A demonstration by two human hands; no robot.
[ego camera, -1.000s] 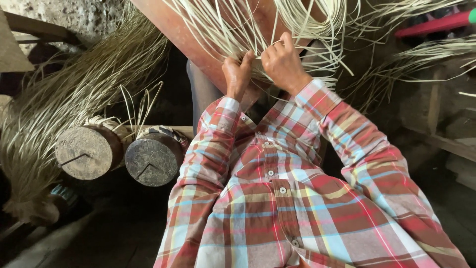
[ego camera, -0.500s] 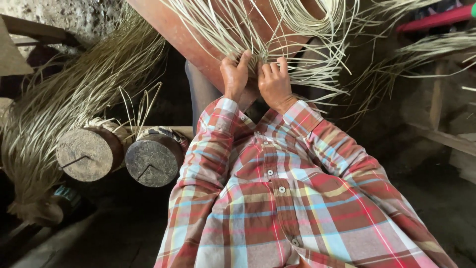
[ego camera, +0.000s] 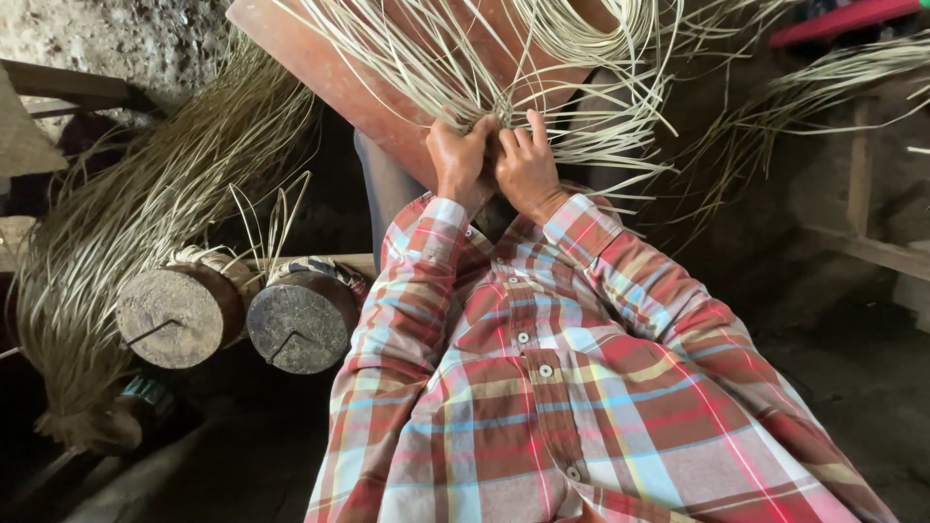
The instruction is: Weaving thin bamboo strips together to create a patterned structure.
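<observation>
Both hands meet on a knot of pale split cane strips (ego camera: 504, 102) laid over a slanted reddish board (ego camera: 329, 73), the left hand (ego camera: 457, 160) and right hand (ego camera: 528, 167) touching, fingers (ego camera: 535, 124) pressed together and pinched on the strips where they cross, which keeps the weave taut against the board. Loose strip ends fan out above and to the right of the fingers. Down and to their left, well apart, two round wooden blocks (ego camera: 242, 315) stand wound with cane beside a drooping bundle (ego camera: 126, 242).

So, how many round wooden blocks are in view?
2: the left wooden block and the right wooden block, side by side, left of the plaid sleeve. Others may be hidden.
</observation>
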